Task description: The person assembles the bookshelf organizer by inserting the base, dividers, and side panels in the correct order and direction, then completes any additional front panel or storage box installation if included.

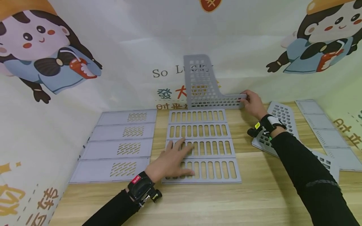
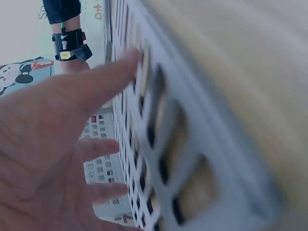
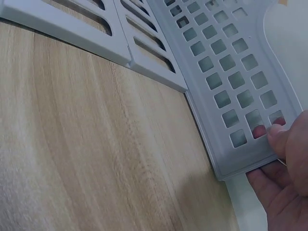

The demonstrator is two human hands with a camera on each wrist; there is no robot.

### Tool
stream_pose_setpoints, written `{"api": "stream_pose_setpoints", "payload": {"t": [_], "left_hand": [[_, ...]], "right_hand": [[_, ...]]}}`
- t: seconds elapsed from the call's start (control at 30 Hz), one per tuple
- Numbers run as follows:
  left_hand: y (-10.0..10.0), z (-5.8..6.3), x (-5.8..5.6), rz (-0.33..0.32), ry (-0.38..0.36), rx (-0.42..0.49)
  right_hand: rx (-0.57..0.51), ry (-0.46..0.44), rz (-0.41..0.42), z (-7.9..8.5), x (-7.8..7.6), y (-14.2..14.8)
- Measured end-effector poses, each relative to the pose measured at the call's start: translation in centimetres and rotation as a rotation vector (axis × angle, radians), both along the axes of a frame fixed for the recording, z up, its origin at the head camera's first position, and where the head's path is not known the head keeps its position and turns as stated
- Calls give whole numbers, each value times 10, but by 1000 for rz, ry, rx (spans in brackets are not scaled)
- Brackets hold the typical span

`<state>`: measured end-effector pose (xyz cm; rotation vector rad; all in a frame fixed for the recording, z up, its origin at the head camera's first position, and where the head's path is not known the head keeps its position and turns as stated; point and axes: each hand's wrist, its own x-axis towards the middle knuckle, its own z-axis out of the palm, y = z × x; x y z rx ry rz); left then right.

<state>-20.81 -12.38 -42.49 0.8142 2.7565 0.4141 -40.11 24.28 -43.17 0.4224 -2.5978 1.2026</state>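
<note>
A grey L-shaped perforated panel point(image 1: 199, 78) stands upright at the back of the table, its lower edge by the far end of a slotted grey panel. My right hand point(image 1: 254, 103) pinches the right end of its low arm, thumb in front and fingers behind, as the right wrist view shows around the square-holed panel point(image 3: 226, 72). The slotted panel point(image 1: 202, 139), rows of long openings in joined sections, lies flat at the middle. Over its left part my left hand point(image 1: 172, 158) rests with fingers spread, the fingertips at the slots point(image 2: 163, 125).
On the left lie joined grey panels point(image 1: 113, 146) with slanted slots. To the right, under my forearm, lie perforated panels point(image 1: 282, 116), and beyond them a long sectioned panel point(image 1: 336, 141). A printed cloth point(image 1: 135, 47) hangs behind the wooden table point(image 1: 198, 204).
</note>
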Motion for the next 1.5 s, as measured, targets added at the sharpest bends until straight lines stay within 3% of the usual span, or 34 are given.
{"api": "stream_pose_setpoints", "payload": {"t": [0.2, 0.5, 0.9, 1.23, 1.5], "left_hand": [[19, 2, -12, 81, -16, -80], [32, -5, -13, 126, 68, -156], [35, -13, -7, 89, 137, -109], [34, -12, -5, 73, 116, -93], [31, -13, -4, 100, 84, -53]], "right_hand": [[-9, -5, 1, 0, -2, 0], [-25, -9, -1, 1, 0, 0], [-69, -6, 21, -1, -2, 1], [-110, -36, 94, -2, -2, -30], [-29, -48, 95, 0, -2, -29]]}}
